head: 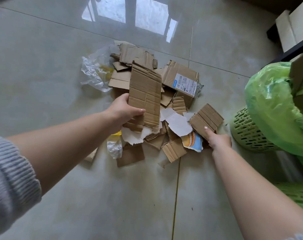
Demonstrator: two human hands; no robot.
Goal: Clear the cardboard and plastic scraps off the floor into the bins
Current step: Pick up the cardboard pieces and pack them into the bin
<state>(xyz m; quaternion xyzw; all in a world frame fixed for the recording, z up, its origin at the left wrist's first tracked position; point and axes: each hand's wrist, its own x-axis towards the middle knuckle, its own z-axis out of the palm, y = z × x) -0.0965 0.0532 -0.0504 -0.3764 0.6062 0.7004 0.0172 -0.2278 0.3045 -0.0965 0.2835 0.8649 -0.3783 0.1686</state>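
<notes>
Cardboard scraps lie heaped at the centre of the frame on the tiled floor, and I have both hands in the pile. My left hand grips a long corrugated strip, thumb curled over its face and fingers behind, along with what looks like a second piece under it, though the overlap makes that hard to confirm. My right hand pinches a smaller corrugated piece at the pile's right edge, one finger laid across its top.

Clear plastic wrap sits at the pile's upper left, and another plastic scrap lies near the lower left. A labelled box flap and torn white card remain among the rest.

The green lattice bin, lined with a green bag, stands just right of the pile, with cardboard already poking out of it.

My worry is the loose stack in the left hand: a one-sided grip could let the lower piece slide free on the lift. I could also mix plastic in with cardboard, since the scraps overlap, and the crowded bag might shed pieces when more go in.
</notes>
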